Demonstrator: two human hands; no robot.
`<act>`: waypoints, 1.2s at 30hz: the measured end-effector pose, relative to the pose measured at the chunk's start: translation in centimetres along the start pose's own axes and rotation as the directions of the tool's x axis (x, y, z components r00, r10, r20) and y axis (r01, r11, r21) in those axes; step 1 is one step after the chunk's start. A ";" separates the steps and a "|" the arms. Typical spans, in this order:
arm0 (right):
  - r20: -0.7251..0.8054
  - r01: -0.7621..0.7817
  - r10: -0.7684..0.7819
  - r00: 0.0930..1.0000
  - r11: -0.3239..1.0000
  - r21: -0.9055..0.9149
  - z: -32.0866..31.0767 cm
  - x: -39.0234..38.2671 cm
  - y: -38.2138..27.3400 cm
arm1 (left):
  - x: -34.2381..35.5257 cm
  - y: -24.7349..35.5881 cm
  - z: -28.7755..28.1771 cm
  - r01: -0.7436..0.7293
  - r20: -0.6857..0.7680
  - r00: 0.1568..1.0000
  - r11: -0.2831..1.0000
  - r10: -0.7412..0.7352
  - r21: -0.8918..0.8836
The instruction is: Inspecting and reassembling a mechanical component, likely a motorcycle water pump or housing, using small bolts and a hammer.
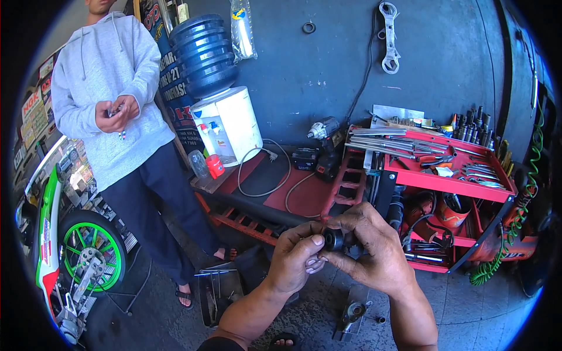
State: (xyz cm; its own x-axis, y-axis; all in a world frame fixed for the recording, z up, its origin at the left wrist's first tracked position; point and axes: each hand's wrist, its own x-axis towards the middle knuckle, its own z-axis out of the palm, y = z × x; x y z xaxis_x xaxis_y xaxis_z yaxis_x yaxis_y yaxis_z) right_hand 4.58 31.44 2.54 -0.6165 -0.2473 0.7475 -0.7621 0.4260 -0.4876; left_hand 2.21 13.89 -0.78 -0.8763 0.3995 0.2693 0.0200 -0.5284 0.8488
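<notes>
Both hands meet in front of me around a small black round part (332,239) with a hollow in its face. My left hand (293,257) is closed, its thumb and fingers pinching the part's left side. Curled over the top and right of the same part is my right hand (372,248), its thumb just below. Dark grime covers the fingers, and they hide much of the part. On the floor below lies a metal piece with a round boss (353,311) on a flat plate, beside a small metal ring (381,320).
A red tool cart (451,184) with wrenches, pliers and sockets stands at right, near a coiled green air hose (531,193). Behind my hands is a red-black bench (263,202) bearing a water dispenser (234,126) and impact wrench (328,146). A person (111,88) stands left, near a motorcycle wheel (93,248).
</notes>
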 end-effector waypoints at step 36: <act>0.012 0.014 -0.014 1.000 1.000 0.022 -0.3 -0.2 -0.8 | -0.3 -1.5 -0.5 0.137 0.201 0.977 0.945 -0.078 -0.298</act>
State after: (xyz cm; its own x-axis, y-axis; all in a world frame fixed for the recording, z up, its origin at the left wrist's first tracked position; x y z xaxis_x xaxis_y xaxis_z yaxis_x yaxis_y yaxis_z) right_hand 5.37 31.44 2.91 -0.6078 -0.2638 0.7490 -0.7749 0.4030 -0.4869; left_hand 2.22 14.20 -2.31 -0.7607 0.5818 0.2880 -0.2445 -0.6678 0.7030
